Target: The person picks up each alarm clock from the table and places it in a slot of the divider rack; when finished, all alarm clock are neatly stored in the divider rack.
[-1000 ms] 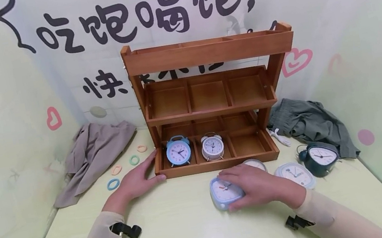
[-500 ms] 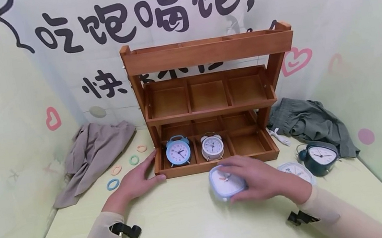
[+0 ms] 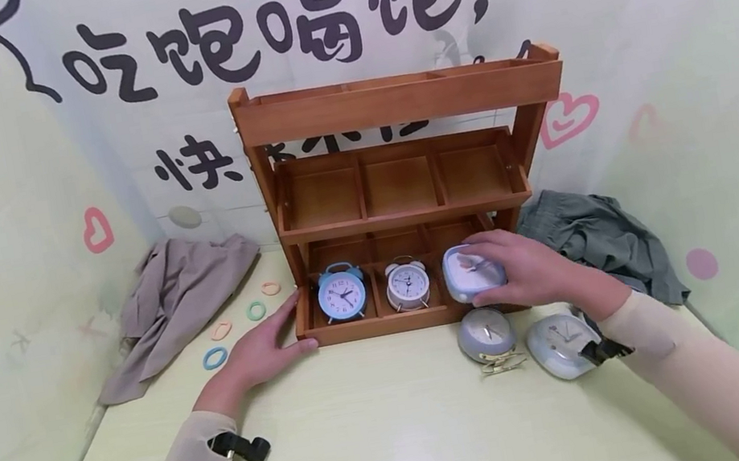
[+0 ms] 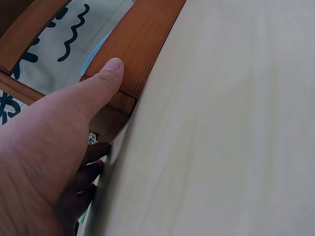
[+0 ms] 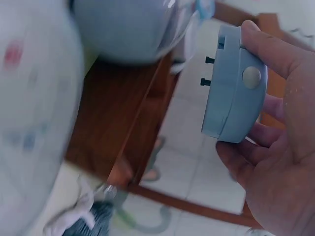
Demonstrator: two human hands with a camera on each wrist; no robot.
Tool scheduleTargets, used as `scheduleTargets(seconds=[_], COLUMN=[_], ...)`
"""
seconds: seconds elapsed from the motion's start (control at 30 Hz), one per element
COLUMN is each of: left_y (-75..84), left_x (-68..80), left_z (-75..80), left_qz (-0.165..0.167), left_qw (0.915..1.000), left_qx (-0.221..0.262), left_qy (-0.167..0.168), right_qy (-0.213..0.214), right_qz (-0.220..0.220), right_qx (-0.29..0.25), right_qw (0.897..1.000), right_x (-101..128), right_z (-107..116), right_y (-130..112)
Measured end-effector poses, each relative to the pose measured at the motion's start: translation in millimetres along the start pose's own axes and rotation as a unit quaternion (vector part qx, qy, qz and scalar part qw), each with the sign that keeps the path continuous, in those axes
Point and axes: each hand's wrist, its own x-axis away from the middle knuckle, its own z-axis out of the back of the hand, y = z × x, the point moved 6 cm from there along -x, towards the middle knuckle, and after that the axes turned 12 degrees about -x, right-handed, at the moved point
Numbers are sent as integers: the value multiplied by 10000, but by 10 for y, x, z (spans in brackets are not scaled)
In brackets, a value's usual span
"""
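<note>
A three-tier wooden shelf (image 3: 392, 100) stands at the back of the table. Its bottom tier holds a blue twin-bell alarm clock (image 3: 341, 292) on the left and a white one (image 3: 407, 284) in the middle. My right hand (image 3: 494, 272) grips a pale blue square clock (image 3: 460, 272) at the bottom right compartment; the right wrist view shows the clock's back (image 5: 236, 88) between thumb and fingers (image 5: 261, 152). My left hand (image 3: 287, 330) rests flat against the shelf's lower left corner, thumb (image 4: 106, 78) on the front rail (image 4: 142, 39).
A round grey-blue clock (image 3: 485, 333) and a pale squarish clock (image 3: 554, 336) lie on the table in front of the shelf's right end. A beige cloth (image 3: 182, 294) and several hair ties (image 3: 216, 357) lie left, a dark green cloth (image 3: 599, 241) right. Walls close in on three sides.
My right hand lifted the pale blue square clock off the table and carried it up and right to the shelf's bottom right compartment. The left hand stayed on the shelf corner.
</note>
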Motion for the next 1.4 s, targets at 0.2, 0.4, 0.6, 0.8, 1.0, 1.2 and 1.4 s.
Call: scheduleTargets(seconds=[0.2,0.4,0.6,0.8,1.0,1.2,1.4], left_y=[2,8,19,19,-1,-6,-11], left_x=[-2,-1,-4,-6,-7,-6,-4], left_z=[0,-14,-15,-4,-10,-5,-10], left_qz=[-6,12,1,-9,29,30,15], left_qw=[10000,10000,10000,10000,10000,10000,10000], left_qx=[5,17,21,20,-2,-18,-12], left_qy=[2,-5,-12,1,3,25,18], right_qy=[-299,-551,-695,-730,-782,-848,-903], right_qz=[-633,-769,-714,-776,-738,-705,-695], right_qx=[76,-51,-144,-211,-59,117,202], right_qw=[9975,9955,9949,9941,9942,9938,9933], right_x=[-151,-208,-210,-227,-270,-305,-301], right_z=[24,-75,-208,-260,-280,-311,-330], right_y=[325,512,642,715,715,700,700])
